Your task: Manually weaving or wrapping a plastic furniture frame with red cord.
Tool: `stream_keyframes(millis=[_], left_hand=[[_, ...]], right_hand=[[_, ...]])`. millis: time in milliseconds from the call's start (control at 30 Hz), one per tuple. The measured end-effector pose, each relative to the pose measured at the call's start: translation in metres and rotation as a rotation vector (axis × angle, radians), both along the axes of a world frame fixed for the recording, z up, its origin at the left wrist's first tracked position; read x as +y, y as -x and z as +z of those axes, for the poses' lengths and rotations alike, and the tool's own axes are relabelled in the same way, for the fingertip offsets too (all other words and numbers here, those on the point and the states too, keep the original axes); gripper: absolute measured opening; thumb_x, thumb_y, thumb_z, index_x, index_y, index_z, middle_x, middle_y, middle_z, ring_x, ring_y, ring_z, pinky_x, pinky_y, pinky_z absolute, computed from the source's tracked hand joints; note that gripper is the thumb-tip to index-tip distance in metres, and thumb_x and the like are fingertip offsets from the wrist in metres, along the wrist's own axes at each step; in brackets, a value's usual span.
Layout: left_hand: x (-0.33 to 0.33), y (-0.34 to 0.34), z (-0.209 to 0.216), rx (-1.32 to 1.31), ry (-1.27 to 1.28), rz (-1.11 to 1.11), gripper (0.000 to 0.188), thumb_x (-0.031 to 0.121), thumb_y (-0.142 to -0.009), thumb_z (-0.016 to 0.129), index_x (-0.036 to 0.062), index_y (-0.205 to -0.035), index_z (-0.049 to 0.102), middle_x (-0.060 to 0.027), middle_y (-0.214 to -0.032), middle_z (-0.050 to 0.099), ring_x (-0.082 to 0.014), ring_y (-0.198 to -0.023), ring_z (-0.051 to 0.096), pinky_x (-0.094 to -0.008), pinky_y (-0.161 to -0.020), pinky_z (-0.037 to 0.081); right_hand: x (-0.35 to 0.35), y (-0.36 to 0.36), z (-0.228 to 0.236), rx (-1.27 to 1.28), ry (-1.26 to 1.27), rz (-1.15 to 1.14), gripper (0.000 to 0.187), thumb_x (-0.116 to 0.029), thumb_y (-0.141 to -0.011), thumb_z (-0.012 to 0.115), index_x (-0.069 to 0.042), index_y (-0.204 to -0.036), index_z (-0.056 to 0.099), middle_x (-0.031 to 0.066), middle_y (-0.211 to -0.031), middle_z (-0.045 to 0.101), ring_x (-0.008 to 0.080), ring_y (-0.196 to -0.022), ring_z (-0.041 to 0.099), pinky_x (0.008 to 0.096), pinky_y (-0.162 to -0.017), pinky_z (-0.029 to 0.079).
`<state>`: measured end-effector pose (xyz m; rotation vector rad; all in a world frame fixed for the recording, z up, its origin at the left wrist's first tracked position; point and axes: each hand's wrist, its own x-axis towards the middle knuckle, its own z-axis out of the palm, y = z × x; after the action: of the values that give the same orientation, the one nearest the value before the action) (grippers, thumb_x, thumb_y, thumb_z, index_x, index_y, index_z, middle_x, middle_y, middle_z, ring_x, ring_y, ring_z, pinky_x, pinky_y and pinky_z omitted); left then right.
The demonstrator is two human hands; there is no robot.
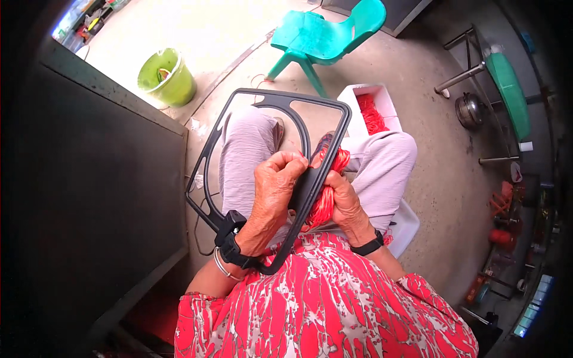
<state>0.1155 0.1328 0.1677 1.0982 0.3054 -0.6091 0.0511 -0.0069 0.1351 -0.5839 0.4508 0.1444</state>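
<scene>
A black rectangular frame [316,179] with a large ring inside it rests tilted across my lap. Its right bar passes between my two hands. My left hand [276,182] is closed in a pinch at the inner edge of that bar; what sits between the fingertips is too small to make out clearly, perhaps a strand of cord. On the outer side of the bar, my right hand [345,204] is wrapped round a bundle of red cord [324,206]. Part of the bundle hangs down behind the bar, and the frame hides some of it.
A white foam box [356,122] of red cord stands beyond my right knee, with a white tray [407,227] beside my right thigh. Farther off are a green plastic chair [316,39] and a lime bucket [168,80]. A dark panel [107,179] rises at left; a metal pot [470,111] lies right.
</scene>
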Motion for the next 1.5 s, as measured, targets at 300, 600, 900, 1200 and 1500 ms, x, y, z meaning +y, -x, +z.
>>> stream_keyframes(millis=[300,600,900,1200,1500], left_hand=[[0.028,0.001,-0.007,-0.041,-0.015,0.028,0.01,0.003,-0.081,0.067,0.0028,-0.089,0.06,-0.0024,-0.079,0.063,-0.0078,-0.065,0.06,-0.0208,-0.06,0.05],[0.052,0.005,-0.002,0.105,-0.128,-0.031,0.011,0.003,-0.08,0.068,0.0015,-0.089,0.063,-0.0047,-0.078,0.066,-0.01,-0.064,0.062,-0.021,-0.06,0.05],[0.077,0.015,0.015,0.1,-0.23,-0.156,0.004,0.001,-0.08,0.069,-0.0005,-0.081,0.066,-0.0047,-0.075,0.066,-0.0101,-0.065,0.06,-0.023,-0.062,0.048],[0.075,0.034,0.01,0.08,-0.164,-0.061,0.005,0.001,-0.082,0.067,-0.0006,-0.085,0.065,-0.0043,-0.077,0.066,-0.0087,-0.065,0.06,-0.0218,-0.062,0.047],[0.067,0.041,0.011,-0.025,-0.183,0.036,0.013,-0.001,-0.083,0.068,-0.0016,-0.095,0.063,-0.0031,-0.078,0.067,-0.0064,-0.068,0.06,-0.0192,-0.063,0.047]], right_hand=[[0.016,-0.003,-0.003,0.091,-0.023,0.256,0.011,-0.013,-0.085,0.065,-0.006,-0.094,0.062,0.002,-0.072,0.061,0.0116,-0.056,0.057,0.0249,-0.052,0.049],[0.021,-0.004,-0.031,0.096,-0.101,0.336,0.013,-0.015,-0.087,0.067,-0.005,-0.094,0.064,0.003,-0.074,0.062,0.012,-0.063,0.059,0.0257,-0.057,0.05],[0.028,0.002,-0.026,0.137,-0.198,0.426,0.017,-0.011,-0.084,0.07,-0.001,-0.095,0.062,0.005,-0.075,0.062,0.0134,-0.064,0.061,0.0261,-0.057,0.052],[0.034,0.01,-0.025,0.161,-0.241,0.423,0.021,-0.004,-0.083,0.067,0.0,-0.103,0.06,0.0076,-0.081,0.065,0.0137,-0.063,0.064,0.0246,-0.055,0.055],[0.024,0.004,-0.017,0.097,0.002,0.351,0.028,-0.007,-0.084,0.068,0.001,-0.109,0.059,0.0062,-0.086,0.067,0.0118,-0.068,0.066,0.0211,-0.057,0.055]])
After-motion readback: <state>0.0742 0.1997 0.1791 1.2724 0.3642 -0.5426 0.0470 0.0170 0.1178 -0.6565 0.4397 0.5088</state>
